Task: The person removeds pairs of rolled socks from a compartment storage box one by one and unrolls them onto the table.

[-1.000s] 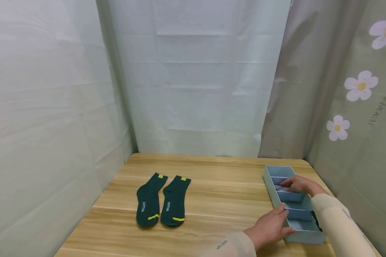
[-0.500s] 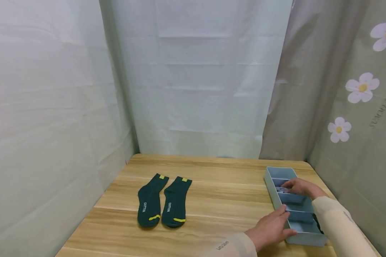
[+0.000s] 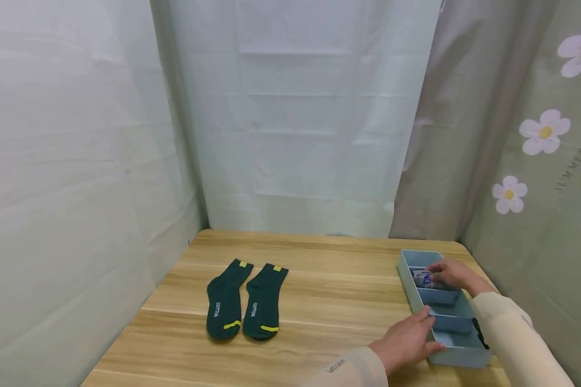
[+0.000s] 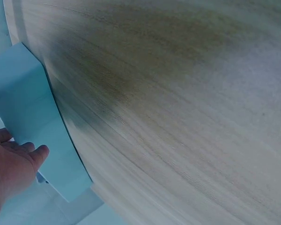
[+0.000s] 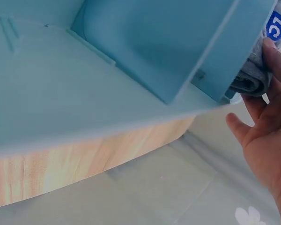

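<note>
Left hand (image 3: 408, 342): fingers straight, pressed flat against the near left wall of the light blue divided box (image 3: 405, 278); nothing gripped. Right hand (image 3: 452, 274): fingers curled on a rolled grey sock with a blue label (image 3: 423, 278), set in the box's second compartment from the far end. Box at 3 o'clock on the wooden table (image 3: 329, 290). Pair of dark green socks (image 3: 244, 307) flat at 9 o'clock, well apart from the box.

Sleeves: long, cream-coloured, smooth fabric, covering both arms to the wrists.
Left sleeve (image 3: 348, 371): small dark printed lettering near the cuff.
Left hand (image 3: 406, 341): bare.
Right hand (image 3: 449, 273): bare.
</note>
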`<state>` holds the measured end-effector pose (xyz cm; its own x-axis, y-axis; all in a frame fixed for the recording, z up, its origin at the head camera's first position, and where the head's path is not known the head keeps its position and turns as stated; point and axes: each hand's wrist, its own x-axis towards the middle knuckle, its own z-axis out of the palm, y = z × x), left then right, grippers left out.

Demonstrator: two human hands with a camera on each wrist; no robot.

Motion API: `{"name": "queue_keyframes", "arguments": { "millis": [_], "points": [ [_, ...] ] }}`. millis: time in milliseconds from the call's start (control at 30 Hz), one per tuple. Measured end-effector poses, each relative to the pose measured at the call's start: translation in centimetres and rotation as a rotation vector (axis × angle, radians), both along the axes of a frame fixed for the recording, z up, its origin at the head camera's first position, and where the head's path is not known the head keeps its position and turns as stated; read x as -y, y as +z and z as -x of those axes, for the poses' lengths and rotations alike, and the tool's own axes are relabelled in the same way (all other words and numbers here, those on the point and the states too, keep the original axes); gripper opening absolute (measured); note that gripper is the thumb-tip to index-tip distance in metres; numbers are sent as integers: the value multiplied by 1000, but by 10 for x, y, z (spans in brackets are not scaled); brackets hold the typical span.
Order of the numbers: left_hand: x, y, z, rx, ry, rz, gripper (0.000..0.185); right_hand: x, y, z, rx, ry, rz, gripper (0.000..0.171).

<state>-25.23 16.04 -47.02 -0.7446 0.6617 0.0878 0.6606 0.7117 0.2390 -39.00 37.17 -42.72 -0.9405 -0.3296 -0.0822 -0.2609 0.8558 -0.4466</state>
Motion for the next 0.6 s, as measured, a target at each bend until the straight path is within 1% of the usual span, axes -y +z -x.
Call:
{"name": "queue_keyframes", "arguments": {
  "millis": [233,333,533,600],
  "points": [
    [-1,1,1,-26,-8,7,60,-2,15,-5,-93,1,21,23],
    [0,1,2,-38,-13,4,60,-1,24,-7,-106,-15,28,24],
    [3,3,5,-88,-31,-12,57,2,36,-12,-139,-35,13,26],
    [4,3,7,-84,-36,-32,55,3,39,-14,-153,-40,0,27]
  ]
}}
